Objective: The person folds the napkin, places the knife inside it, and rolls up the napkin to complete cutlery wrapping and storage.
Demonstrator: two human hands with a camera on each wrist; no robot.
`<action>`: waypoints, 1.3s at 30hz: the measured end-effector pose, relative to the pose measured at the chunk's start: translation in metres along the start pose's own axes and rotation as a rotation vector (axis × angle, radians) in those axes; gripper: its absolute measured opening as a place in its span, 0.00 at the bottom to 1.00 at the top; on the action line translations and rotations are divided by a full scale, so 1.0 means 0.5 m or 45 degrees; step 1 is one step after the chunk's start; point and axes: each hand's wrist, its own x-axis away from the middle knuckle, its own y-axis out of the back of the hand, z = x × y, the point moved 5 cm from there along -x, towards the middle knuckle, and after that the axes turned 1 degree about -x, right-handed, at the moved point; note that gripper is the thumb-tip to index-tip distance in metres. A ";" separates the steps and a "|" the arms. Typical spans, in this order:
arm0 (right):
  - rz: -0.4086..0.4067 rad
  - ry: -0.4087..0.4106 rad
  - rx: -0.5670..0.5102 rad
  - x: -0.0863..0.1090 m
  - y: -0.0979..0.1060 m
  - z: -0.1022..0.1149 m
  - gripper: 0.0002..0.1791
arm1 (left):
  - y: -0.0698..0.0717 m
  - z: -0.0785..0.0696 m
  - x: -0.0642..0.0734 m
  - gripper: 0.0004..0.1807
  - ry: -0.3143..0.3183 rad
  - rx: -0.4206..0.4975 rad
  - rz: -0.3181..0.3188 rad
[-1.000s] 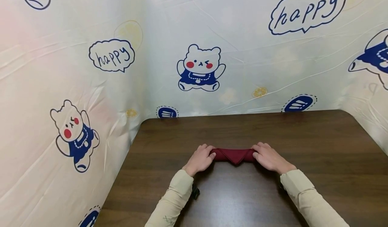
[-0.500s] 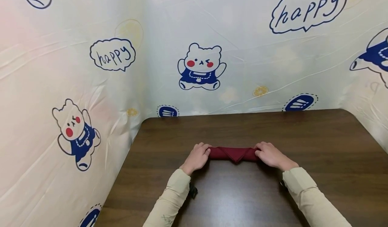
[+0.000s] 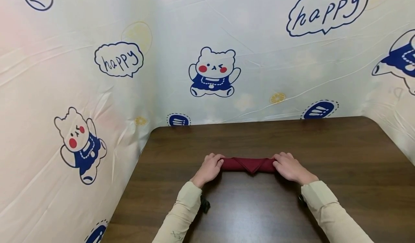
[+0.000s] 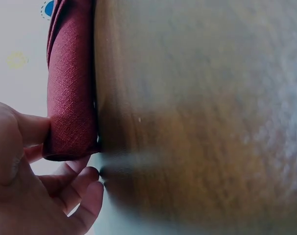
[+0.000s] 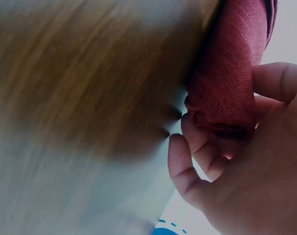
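Observation:
A dark red cloth napkin (image 3: 233,164), rolled into a tube, lies crosswise on the brown table, a triangular corner folded down over its middle toward the person. My left hand (image 3: 209,169) holds its left end; in the left wrist view the thumb (image 4: 33,128) presses the side of the roll (image 4: 72,93) while other fingers curl past its end near the tabletop. At the opposite end, my right hand (image 3: 290,168) grips the cloth the same way. The right wrist view shows the thumb (image 5: 278,81) against the roll (image 5: 227,73) and fingertips under its end.
The wooden table (image 3: 249,214) has rounded far corners and glossy light reflections. A pale curtain (image 3: 259,30) printed with bears and "happy" bubbles surrounds it at the back and sides. Dark wrist devices (image 3: 205,204) sit below the cream sleeves.
Both hands have slid outward along the roll to its ends, the left hand moving left and the right hand slightly right. More of the red cloth shows between them.

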 end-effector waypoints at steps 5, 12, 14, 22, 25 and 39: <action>-0.010 -0.021 -0.005 0.001 0.001 0.006 0.16 | 0.003 0.000 0.002 0.16 0.001 0.006 0.013; -0.084 -0.015 0.012 0.009 0.004 -0.004 0.15 | 0.002 -0.003 0.004 0.16 -0.020 0.005 -0.007; -0.105 -0.007 0.020 0.012 0.004 -0.007 0.14 | 0.001 -0.005 0.004 0.16 -0.021 0.004 -0.007; -0.145 0.029 0.013 0.015 0.009 -0.016 0.14 | 0.005 -0.009 -0.003 0.17 -0.035 0.022 -0.010; -0.142 0.034 0.005 0.016 0.011 -0.020 0.15 | 0.009 -0.006 -0.004 0.18 -0.013 0.020 -0.007; -0.195 0.020 -0.014 0.025 0.043 -0.035 0.25 | 0.094 0.018 0.021 0.26 0.050 -0.215 -0.136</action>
